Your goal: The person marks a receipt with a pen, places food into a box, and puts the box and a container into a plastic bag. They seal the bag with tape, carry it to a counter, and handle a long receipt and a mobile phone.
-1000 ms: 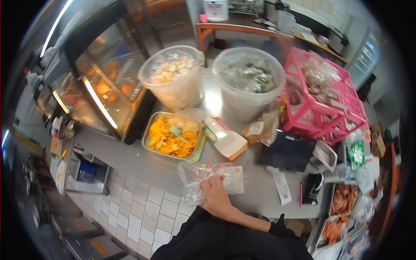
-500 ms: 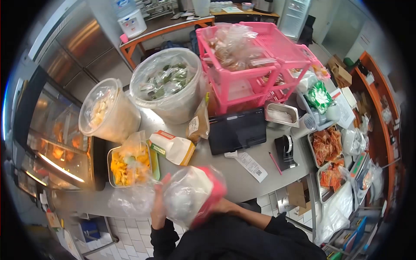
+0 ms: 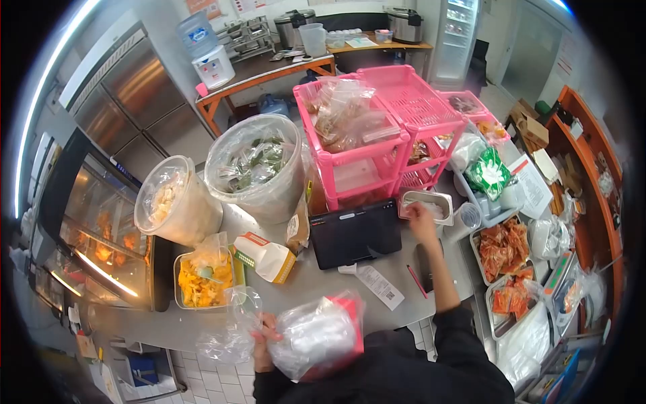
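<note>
My left hand (image 3: 265,337) is closed on the gathered neck of a clear plastic bag (image 3: 313,337). The bag bulges over a pale, partly red packet whose kind I cannot make out, and its loose end (image 3: 232,330) spreads left of the hand. Stretched out to the right, my right hand (image 3: 422,223) is at the near edge of a small metal pan (image 3: 445,217). Its fingers are pinched together; what they hold, if anything, is too small to tell. Left of that hand stands a black tablet (image 3: 355,236).
Left on the steel counter are a yellow food container (image 3: 205,283), a paper box (image 3: 266,258) and two lined buckets (image 3: 178,202). Pink baskets (image 3: 363,161) stand behind the tablet. A receipt (image 3: 379,286) and pencil (image 3: 416,281) lie in front. Trays of bagged reddish food (image 3: 499,249) sit right.
My right hand has left the bag and reached forward right to the metal pan. My left hand still holds the bag, now slightly lower and further right. The view has tilted upward.
</note>
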A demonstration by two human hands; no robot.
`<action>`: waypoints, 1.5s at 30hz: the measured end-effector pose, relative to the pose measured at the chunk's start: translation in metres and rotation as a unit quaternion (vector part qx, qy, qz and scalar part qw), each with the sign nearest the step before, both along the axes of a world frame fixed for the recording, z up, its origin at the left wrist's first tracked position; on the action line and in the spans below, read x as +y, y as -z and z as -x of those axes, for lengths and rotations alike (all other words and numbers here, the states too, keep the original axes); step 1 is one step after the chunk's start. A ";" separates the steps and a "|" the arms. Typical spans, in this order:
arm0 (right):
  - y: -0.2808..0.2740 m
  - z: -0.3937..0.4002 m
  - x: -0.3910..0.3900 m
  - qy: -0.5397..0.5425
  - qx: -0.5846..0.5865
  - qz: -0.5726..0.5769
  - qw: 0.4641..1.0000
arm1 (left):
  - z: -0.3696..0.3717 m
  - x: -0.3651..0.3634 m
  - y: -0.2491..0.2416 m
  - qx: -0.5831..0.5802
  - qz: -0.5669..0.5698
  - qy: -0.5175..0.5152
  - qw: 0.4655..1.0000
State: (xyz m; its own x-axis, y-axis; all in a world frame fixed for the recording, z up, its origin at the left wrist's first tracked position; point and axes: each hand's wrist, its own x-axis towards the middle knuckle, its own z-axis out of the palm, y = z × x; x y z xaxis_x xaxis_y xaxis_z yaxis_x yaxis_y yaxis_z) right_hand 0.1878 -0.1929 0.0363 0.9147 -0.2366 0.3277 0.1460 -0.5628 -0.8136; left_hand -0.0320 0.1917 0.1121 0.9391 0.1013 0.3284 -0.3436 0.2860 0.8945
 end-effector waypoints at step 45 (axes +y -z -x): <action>-0.027 0.165 0.137 -0.368 0.132 -0.027 0.920 | -0.033 -0.048 0.031 0.131 -0.429 0.077 0.890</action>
State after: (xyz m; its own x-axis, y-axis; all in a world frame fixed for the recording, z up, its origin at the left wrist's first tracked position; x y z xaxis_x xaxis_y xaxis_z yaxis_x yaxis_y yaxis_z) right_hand 0.0232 -0.0561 0.0635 0.8801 0.4684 0.0777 0.2649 -0.3485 -0.8991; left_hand 0.0010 0.1435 0.0808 0.9759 -0.2181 -0.0104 -0.1061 -0.5154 0.8503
